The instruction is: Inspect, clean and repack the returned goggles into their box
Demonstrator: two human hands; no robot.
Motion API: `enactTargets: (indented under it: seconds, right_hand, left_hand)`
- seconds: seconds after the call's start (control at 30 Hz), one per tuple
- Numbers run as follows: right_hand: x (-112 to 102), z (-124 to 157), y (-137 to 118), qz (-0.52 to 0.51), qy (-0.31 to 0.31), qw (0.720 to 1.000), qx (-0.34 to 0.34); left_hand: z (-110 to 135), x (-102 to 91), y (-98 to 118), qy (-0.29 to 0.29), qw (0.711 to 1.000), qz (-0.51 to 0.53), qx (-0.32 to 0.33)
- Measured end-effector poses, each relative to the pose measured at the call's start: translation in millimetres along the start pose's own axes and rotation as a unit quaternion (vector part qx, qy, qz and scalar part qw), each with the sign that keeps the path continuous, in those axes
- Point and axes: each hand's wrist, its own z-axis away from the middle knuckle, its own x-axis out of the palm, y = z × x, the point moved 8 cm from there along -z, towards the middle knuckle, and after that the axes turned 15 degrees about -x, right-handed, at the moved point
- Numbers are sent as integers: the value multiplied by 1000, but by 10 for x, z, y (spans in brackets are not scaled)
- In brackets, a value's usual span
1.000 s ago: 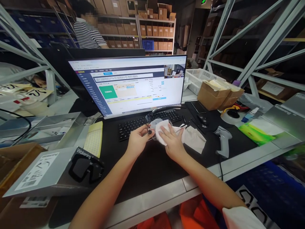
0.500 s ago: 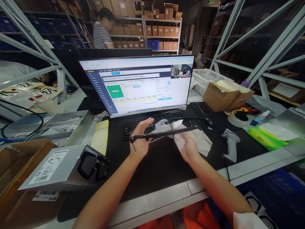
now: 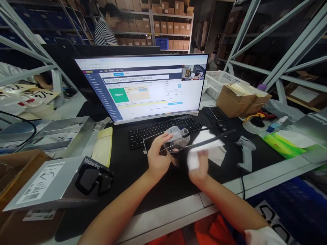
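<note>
Head: two hands, apparently one eyeglass frame

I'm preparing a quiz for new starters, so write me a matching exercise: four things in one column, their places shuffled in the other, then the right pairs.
Things
1. Scanner
2. White cloth
3. Keyboard
4. Glasses

Places
A. In the left hand
B. Just in front of the lit monitor
C. On the black mat, to the right of both hands
D. In the right hand

Right pairs: 1-C, 2-D, 3-B, 4-A
</note>
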Motion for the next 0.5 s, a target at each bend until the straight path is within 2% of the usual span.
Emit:
enactTargets:
  seconds: [0.07, 0.13, 0.2, 0.37, 0.5]
  right_hand:
    - [76, -61, -123, 98, -56, 991, -67]
    - [176, -124, -222, 213, -119, 961, -127]
    - [239, -168, -255, 279, -158, 935, -149]
    - [215, -239, -318, 308, -166, 921, -170]
    - [184, -311, -273, 307, -185, 922, -145]
  left_hand:
    - [60, 59, 34, -11, 999, -22, 28]
    - [99, 81, 63, -9, 998, -36, 50]
    - [109, 88, 84, -9, 997, -50, 61]
    - [18, 39, 37, -15, 997, -74, -9]
    - [-67, -31, 65, -26, 995, -85, -48]
